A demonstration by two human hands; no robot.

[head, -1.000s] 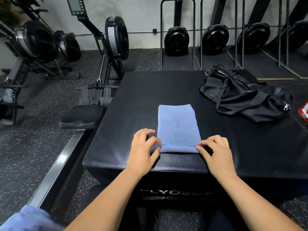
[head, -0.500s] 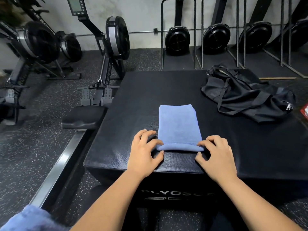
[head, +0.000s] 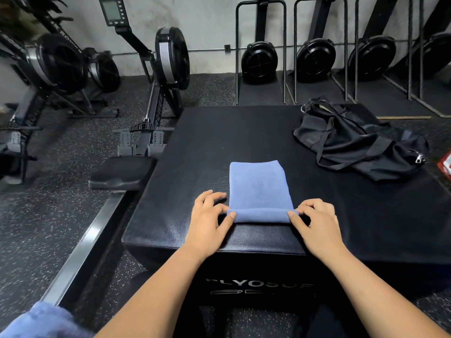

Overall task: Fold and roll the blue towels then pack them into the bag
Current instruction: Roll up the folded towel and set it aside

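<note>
Towel: A blue towel is laid flat as a long folded strip on the near middle of the box top. Its near end is turned up into a small roll.
Left hand: The left end of the roll is pinched by the left hand. The thumb is pressed on the near side and bent fingers are set on the far side.
Right hand: The right end of the roll is pinched the same way by the right hand.
Bag: A black bag is left floppy on the far right of the box top, well apart from the towel.
Box: Both things are held up by a black padded box. White letters are printed on its front.
Other towel: A bit of a second blue towel is seen in the lower left corner. What it rests on cannot be told.
Floor: A dark speckled floor is spread all around.
Room: A rowing machine is parked just beside the box on the left. More are stood up against the grey wall.
</note>
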